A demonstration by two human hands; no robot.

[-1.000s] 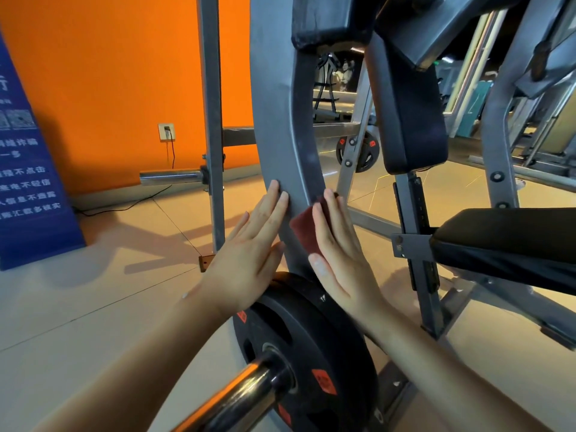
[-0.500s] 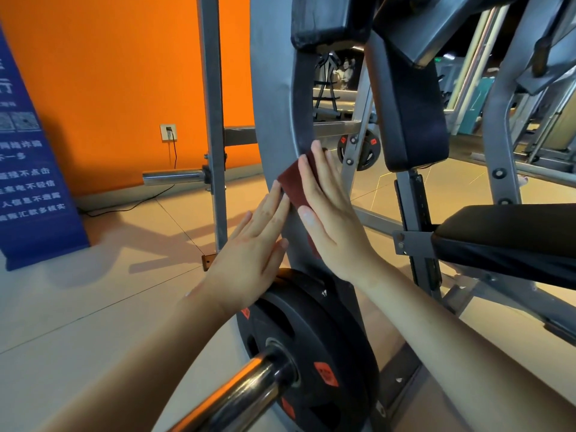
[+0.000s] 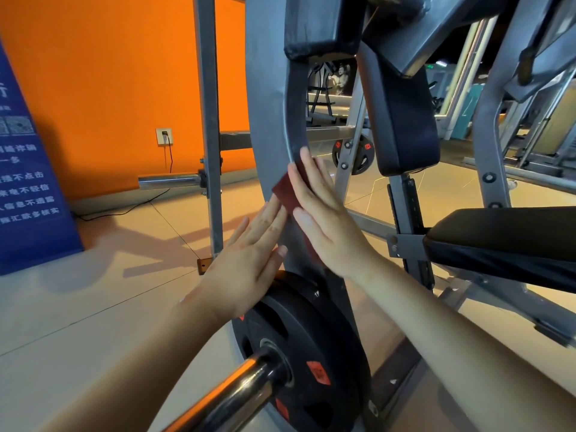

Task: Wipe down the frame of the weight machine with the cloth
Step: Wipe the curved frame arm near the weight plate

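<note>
Maroon cloth point(image 3: 285, 190): pressed flat on the front edge of the curved grey frame point(image 3: 265, 120), under the right hand; one corner peeks out left of the fingers, a darker strip shows below the palm.
Frame: broad curved upright, rises from behind the weight plate to a dark pad at the top; paint looks scuffed along the inner edge.
Right hand point(image 3: 324, 219): lies flat over the cloth, fingers point(image 3: 307, 179) straight and close together, pointing up along the frame; presses, does not grip.
Left hand point(image 3: 249, 269): palm against the frame's left face, just below and beside the cloth; fingers point(image 3: 269, 218) released and straight, tips at the cloth's lower-left edge; holds nothing.
Weight plate point(image 3: 311, 353): black with red marks, sits on a shiny steel bar point(image 3: 237, 391), directly below both hands, close against the foot of the frame.
Back pad point(image 3: 402, 120): black, hangs upright to the right of the frame.
Seat pad point(image 3: 505, 238): black, level, at the right edge, well apart from the hands.
Thin post point(image 3: 208, 120): grey, stands left of the frame, carries a chrome peg point(image 3: 168, 181) pointing left.
Wall point(image 3: 109, 73): orange, with a white socket point(image 3: 164, 136) and a black cable trailing to the floor point(image 3: 93, 307).
Banner point(image 3: 25, 182): blue with white lettering, at the far left.
</note>
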